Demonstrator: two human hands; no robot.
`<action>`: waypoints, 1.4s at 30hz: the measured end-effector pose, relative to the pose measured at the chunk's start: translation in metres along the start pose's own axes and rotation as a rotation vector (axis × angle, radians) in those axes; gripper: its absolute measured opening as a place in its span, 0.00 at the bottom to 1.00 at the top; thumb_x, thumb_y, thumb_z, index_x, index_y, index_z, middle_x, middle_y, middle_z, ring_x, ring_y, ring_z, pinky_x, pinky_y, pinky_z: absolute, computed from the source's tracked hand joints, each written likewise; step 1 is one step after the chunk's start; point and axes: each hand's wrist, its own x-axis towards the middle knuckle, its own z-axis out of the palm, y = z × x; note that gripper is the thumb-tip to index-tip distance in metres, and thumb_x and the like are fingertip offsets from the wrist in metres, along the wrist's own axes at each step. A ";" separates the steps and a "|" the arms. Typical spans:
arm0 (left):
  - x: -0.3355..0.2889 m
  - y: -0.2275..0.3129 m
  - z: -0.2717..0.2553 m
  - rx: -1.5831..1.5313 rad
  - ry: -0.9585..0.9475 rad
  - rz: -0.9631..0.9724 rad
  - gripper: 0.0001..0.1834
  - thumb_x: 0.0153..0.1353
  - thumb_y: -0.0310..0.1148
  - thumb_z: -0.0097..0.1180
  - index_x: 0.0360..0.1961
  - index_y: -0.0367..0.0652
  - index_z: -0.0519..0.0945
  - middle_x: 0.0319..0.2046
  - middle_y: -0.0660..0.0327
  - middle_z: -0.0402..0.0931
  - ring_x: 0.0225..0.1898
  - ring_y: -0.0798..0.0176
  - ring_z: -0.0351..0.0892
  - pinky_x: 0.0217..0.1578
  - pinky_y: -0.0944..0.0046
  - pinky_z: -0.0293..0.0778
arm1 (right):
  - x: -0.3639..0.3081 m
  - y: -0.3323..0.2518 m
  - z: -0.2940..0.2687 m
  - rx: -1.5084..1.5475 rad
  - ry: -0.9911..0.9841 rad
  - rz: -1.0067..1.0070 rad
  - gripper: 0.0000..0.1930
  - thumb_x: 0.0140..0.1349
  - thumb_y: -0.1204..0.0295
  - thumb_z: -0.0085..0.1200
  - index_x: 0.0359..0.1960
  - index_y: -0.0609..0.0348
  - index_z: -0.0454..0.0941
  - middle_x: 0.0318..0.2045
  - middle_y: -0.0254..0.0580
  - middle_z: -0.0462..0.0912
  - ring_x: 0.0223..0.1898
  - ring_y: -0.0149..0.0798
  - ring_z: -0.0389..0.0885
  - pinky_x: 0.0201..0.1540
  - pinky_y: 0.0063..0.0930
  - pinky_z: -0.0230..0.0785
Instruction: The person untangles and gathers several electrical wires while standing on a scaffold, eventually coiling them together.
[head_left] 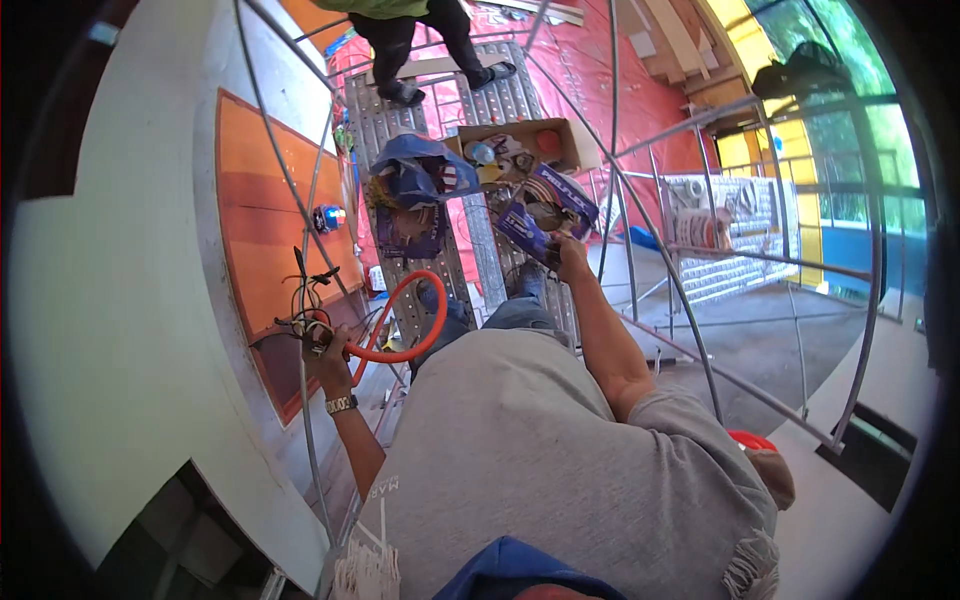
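Note:
My left hand (327, 360) is closed around the end of a looped orange flexible conduit (440, 308), with a bundle of dark wires (312, 288) sticking out beside the fingers. A watch sits on that wrist. My right hand (569, 258) grips the near right edge of an open purple cardboard box (522, 234). The box is tilted on the metal planks, and what lies inside is hard to make out. Beyond it stands a larger brown carton (578, 146) holding a bottle and other small items. A blue plastic bag (402, 175) rests to its left.
Perforated metal scaffold planks (450, 278) lie below me, with thin metal tubes crossing on both sides. Another person (462, 38) stands at the far end. An orange panel (262, 215) lines the wall at left. A second platform (770, 215) carries rolled material at right.

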 end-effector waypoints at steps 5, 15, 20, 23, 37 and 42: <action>-0.005 0.028 0.045 0.072 -0.095 -0.064 0.14 0.55 0.26 0.73 0.35 0.44 0.76 0.19 0.67 0.75 0.15 0.73 0.70 0.16 0.70 0.65 | 0.011 0.015 -0.079 0.099 0.075 0.029 0.07 0.73 0.67 0.51 0.47 0.52 0.79 0.29 0.35 0.80 0.25 0.35 0.77 0.30 0.35 0.76; -0.013 0.053 0.094 0.152 -0.129 -0.087 0.13 0.56 0.28 0.72 0.31 0.45 0.76 0.19 0.66 0.77 0.15 0.73 0.71 0.16 0.71 0.64 | 0.003 0.005 -0.122 0.127 0.154 0.110 0.07 0.74 0.64 0.51 0.45 0.50 0.77 0.33 0.35 0.80 0.31 0.38 0.80 0.42 0.41 0.75; -0.024 0.051 0.106 0.061 -0.147 -0.118 0.13 0.56 0.27 0.72 0.29 0.46 0.75 0.19 0.68 0.75 0.15 0.74 0.69 0.15 0.71 0.62 | 0.009 -0.001 -0.119 0.150 0.096 0.083 0.08 0.74 0.65 0.52 0.48 0.51 0.78 0.33 0.35 0.80 0.33 0.37 0.79 0.42 0.40 0.76; -0.028 0.046 0.107 0.025 -0.125 -0.147 0.13 0.56 0.27 0.72 0.27 0.46 0.75 0.18 0.69 0.74 0.15 0.74 0.69 0.15 0.71 0.61 | 0.015 -0.003 -0.113 0.164 0.003 0.072 0.08 0.72 0.65 0.54 0.47 0.51 0.78 0.34 0.35 0.80 0.32 0.37 0.78 0.41 0.40 0.76; -0.023 0.032 0.092 0.073 -0.136 -0.017 0.13 0.56 0.26 0.71 0.30 0.47 0.74 0.19 0.70 0.70 0.16 0.74 0.67 0.17 0.69 0.61 | 0.036 -0.020 -0.078 0.000 0.083 0.036 0.07 0.72 0.63 0.56 0.42 0.51 0.79 0.28 0.33 0.80 0.27 0.34 0.78 0.31 0.34 0.74; -0.014 0.028 0.084 0.090 -0.101 -0.109 0.14 0.56 0.26 0.70 0.31 0.48 0.73 0.19 0.70 0.70 0.16 0.74 0.66 0.17 0.70 0.62 | 0.045 -0.011 -0.067 -0.051 -0.004 -0.039 0.08 0.72 0.64 0.54 0.44 0.53 0.79 0.27 0.36 0.79 0.24 0.34 0.78 0.28 0.35 0.72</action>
